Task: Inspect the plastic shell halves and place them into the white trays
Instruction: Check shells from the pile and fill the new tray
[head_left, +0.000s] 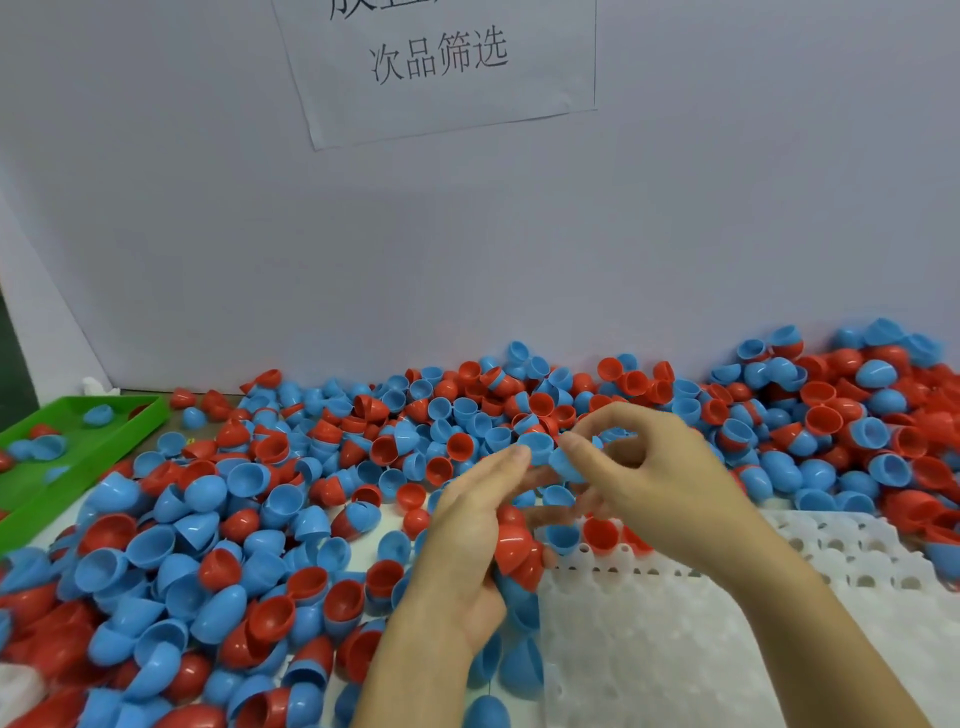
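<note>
Pinching a blue half (563, 464) between thumb and forefinger, the right hand (670, 483) is raised above the pile, its other fingers curled loosely behind. The left hand (470, 525) meets it from the left: forefinger extended, tip touching a second blue half (537, 447) that sits against the first. Palm and lower fingers of the left hand wrap a nested stack (514, 566), red shells on top, blue below.

Under the right wrist: white tray (675, 649), at the table's near right corner, pockets in rows. A few shells sit along its far edge, one red (601, 535) and one blue (563, 538) clearly open side up. Whether they are seated in pockets cannot be told.

Loose pile (311, 493) of red and blue halves covers the table from the near left corner to the far right edge, heaped highest at far right against the wall.

Green tray (78, 452) at the far left edge, holding a few blue and red halves.

Paper sign (441, 67) with printed characters on the wall (727, 208) behind.
</note>
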